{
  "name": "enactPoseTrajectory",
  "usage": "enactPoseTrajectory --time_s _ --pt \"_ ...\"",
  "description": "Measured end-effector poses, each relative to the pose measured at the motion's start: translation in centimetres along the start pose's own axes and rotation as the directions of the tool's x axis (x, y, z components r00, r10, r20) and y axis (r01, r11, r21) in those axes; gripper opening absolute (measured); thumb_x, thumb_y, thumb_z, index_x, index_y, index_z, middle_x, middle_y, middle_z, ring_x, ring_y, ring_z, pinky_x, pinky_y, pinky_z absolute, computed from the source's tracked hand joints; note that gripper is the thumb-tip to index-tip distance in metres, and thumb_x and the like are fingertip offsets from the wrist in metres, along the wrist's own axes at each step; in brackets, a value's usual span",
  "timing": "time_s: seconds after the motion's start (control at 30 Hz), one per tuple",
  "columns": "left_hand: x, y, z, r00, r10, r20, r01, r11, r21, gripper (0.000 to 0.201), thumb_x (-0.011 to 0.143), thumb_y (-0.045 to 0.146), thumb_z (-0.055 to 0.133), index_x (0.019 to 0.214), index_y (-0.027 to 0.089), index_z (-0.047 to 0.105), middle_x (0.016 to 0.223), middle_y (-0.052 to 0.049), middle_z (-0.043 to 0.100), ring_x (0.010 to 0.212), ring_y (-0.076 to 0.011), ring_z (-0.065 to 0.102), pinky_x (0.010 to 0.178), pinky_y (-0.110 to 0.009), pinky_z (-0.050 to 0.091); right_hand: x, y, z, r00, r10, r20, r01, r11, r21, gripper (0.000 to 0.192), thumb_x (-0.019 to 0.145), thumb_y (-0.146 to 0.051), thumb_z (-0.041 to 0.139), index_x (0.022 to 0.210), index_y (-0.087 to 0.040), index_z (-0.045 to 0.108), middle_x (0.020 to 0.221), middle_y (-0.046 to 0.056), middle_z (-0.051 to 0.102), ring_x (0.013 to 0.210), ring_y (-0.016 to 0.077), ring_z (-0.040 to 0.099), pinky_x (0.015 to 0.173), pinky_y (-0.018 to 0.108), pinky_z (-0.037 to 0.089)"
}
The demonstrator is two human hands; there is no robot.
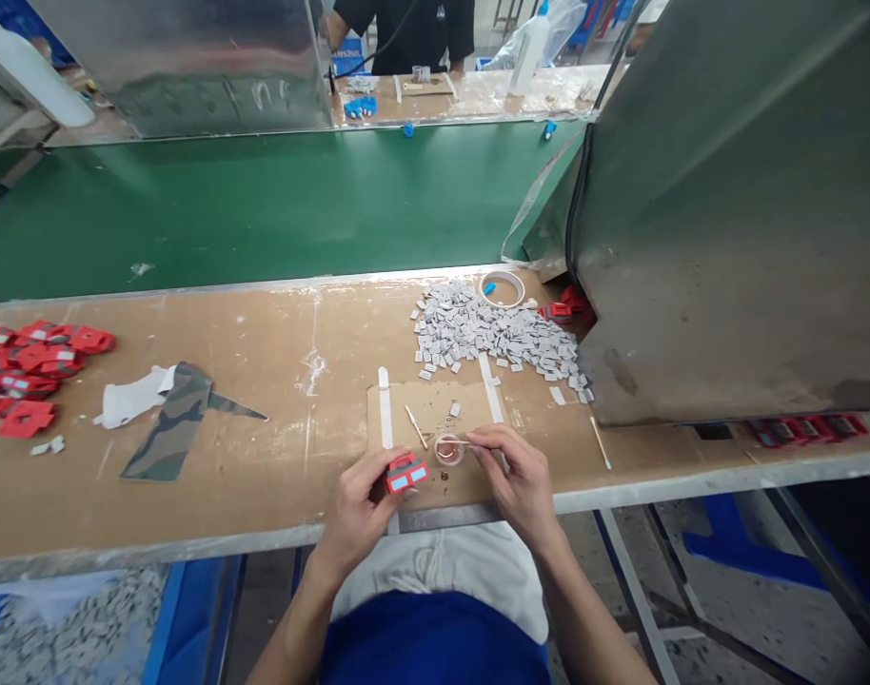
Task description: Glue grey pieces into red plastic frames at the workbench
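Between the thumb and fingers of my left hand (362,499) is a red plastic toy car part (406,473) with light-blue window patches. My right hand (515,473) pinches a thin cotton swab (458,441), whose far end is over a small clear round cup (448,450). The cup stands on a cardboard mat (435,400) held down by white tape strips. A second cotton swab (416,427) and one small grey plastic piece (455,409) lie on the mat just beyond the cup.
A heap of small grey pieces (492,328) and a tape roll (502,289) lie beyond the mat. Red parts (28,371) and camouflage cloth (170,419) are at left. A metal panel (727,219) stands right. Past the green conveyor belt (264,205), a person (421,38) works.
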State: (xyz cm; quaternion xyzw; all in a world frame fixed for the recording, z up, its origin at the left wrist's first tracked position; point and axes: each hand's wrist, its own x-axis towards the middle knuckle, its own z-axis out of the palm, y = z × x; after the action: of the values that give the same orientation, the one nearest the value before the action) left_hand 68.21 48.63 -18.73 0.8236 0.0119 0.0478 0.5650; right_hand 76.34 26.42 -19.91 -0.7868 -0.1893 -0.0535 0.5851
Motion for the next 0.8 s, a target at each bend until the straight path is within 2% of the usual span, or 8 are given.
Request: enactPoseTrajectory --time_s 0.1,0.33,0.47,0.6,0.8 --pt "-0.2 -0.5 0.6 0.996 0.077 -0.035 -0.077 0.997 0.000 0.031 0.093 0.036 0.075 0.118 0.018 0.075 0.104 -0.012 0.082 0.091 -0.0244 0.078 0.082 -0.034 0.063 -0.2 0.5 0.5 0.996 0.055 -0.067 -0.051 0.997 0.059 0.016 0.098 -0.033 0.068 0.089 -0.022 0.076 0.088 0.009 0.080 0.083 0.0226 0.076 0.075 0.036 0.063" --pt "-0.6 -1.1 0.5 0.995 0.097 -0.013 -0.096 0.994 0.048 0.026 0.094 0.029 0.071 0.118 0.019 0.076 0.102 -0.011 0.083 0.086 -0.0220 0.078 0.078 -0.031 0.063 -1.3 0.9 0.6 0.948 0.304 -0.097 -0.269 0.925 0.270 0.027 0.094 -0.046 0.075 0.088 -0.020 0.074 0.087 0.009 0.082 0.078 0.0212 0.077 0.072 0.033 0.064" --pt "-0.3 -0.8 0.5 0.994 0.112 -0.005 -0.112 0.992 0.065 0.023 0.093 0.026 0.072 0.115 0.019 0.076 0.095 -0.009 0.081 0.082 -0.0207 0.075 0.075 -0.031 0.061 -1.3 0.2 0.2 0.924 0.366 -0.115 -0.307 0.885 0.351 0.029 0.091 -0.047 0.079 0.083 -0.020 0.072 0.081 0.007 0.080 0.068 0.0176 0.073 0.067 0.030 0.062" --pt "-0.2 -0.7 0.5 0.991 0.137 0.002 -0.137 0.989 0.049 0.022 0.093 0.023 0.072 0.114 0.018 0.076 0.090 -0.008 0.079 0.079 -0.0196 0.072 0.073 -0.029 0.058 -1.5 -1.7 0.4 0.949 0.305 -0.078 -0.254 0.889 0.380 0.020 0.094 -0.038 0.077 0.084 -0.022 0.072 0.083 0.005 0.081 0.071 0.0178 0.076 0.067 0.029 0.062" --pt "-0.3 -0.9 0.5 0.985 0.173 0.013 -0.174 0.983 0.057 0.021 0.095 0.023 0.072 0.115 0.017 0.075 0.091 -0.008 0.078 0.081 -0.0190 0.072 0.073 -0.028 0.057 -1.9 -4.1 1.7 0.994 0.109 0.018 -0.110 0.968 0.227 0.009 0.097 -0.026 0.072 0.088 -0.023 0.073 0.088 0.007 0.083 0.083 0.0226 0.081 0.076 0.033 0.065"
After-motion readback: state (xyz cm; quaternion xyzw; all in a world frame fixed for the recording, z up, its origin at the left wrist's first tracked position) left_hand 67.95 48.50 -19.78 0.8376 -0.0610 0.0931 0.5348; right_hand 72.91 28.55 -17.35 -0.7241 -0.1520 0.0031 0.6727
